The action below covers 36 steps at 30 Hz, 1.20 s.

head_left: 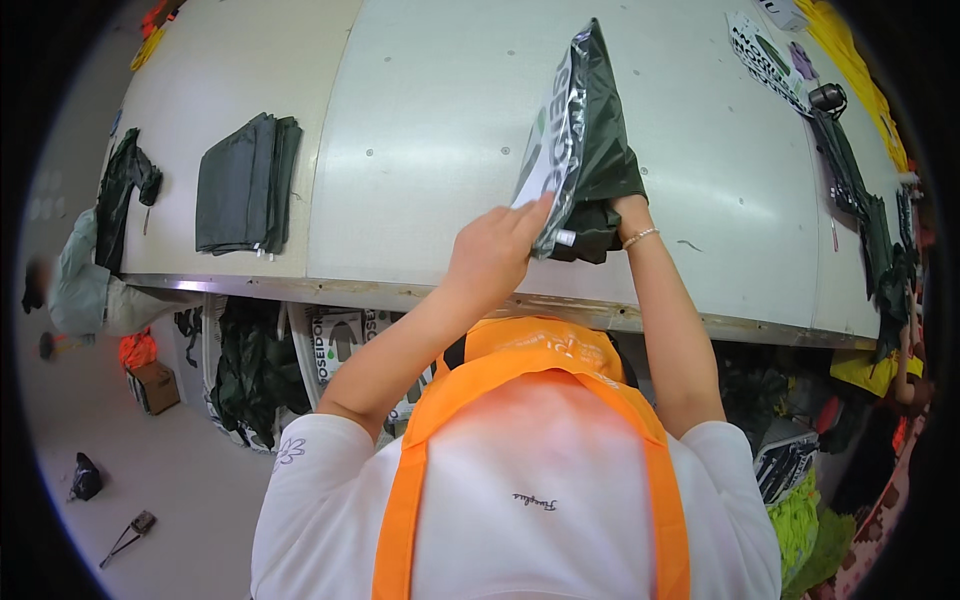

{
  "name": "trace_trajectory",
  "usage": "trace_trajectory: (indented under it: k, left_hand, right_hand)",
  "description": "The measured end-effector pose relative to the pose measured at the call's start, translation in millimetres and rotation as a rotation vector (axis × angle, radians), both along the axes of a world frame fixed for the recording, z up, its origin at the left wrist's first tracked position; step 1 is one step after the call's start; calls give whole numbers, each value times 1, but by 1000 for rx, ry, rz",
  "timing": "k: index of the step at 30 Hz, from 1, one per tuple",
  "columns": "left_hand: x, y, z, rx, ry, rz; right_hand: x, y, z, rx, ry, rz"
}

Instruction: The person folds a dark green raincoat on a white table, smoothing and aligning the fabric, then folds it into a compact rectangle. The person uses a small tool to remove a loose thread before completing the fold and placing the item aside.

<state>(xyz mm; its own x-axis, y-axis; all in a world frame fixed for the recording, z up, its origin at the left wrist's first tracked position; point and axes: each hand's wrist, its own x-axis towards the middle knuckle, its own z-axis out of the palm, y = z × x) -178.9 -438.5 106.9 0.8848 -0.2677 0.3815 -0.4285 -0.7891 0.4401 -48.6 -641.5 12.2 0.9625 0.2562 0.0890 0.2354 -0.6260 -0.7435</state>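
Observation:
Just above the table, a clear plastic bag (565, 130) with dark print and a white panel stands tilted on end. A dark green folded garment (605, 150) is with it, partly inside as far as I can see, with a small white label at its lower end. My left hand (505, 240) is closed on the bag's near left edge, its fingers lying along the plastic. My right hand (630, 212) reaches into the garment's folds from the right and holds it; its fingertips are hidden by the fabric.
A neat stack of dark green folded garments (245, 185) lies on the table (430, 200) to the left. Along the right edge lie a printed bag (765, 60), a black rolled item (827, 97) and dark garments (865, 200). Below the table's front edge are bins of dark garments (250, 370).

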Motion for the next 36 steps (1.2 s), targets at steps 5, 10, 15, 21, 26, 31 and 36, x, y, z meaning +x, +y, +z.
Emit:
trace_trajectory:
  k: [5,10,15,21,26,31,36]
  left_hand:
    - [-3,21,-56,-204,-84,187]
    - [23,21,-80,-734,422,179]
    - [-9,-16,-102,-1220,771,190]
    - [-23,-13,-164,-1962,1048,552]
    - [-23,-20,-165,-2029,980,542]
    - [-22,-21,-155,-1858,1032,538]
    - [-25,-25,-158,-1764,893,562]
  right_hand:
    - [-5,11,36,20,271,-216]
    - [-13,32,52,-99,-197,-183]
    - [9,42,42,-144,-327,-113]
    - [-7,66,52,-504,384,124]
    - [-15,41,7,-609,-216,239]
    - [-28,56,13,-872,-426,386]
    - [-35,88,27,-1421,-602,832]
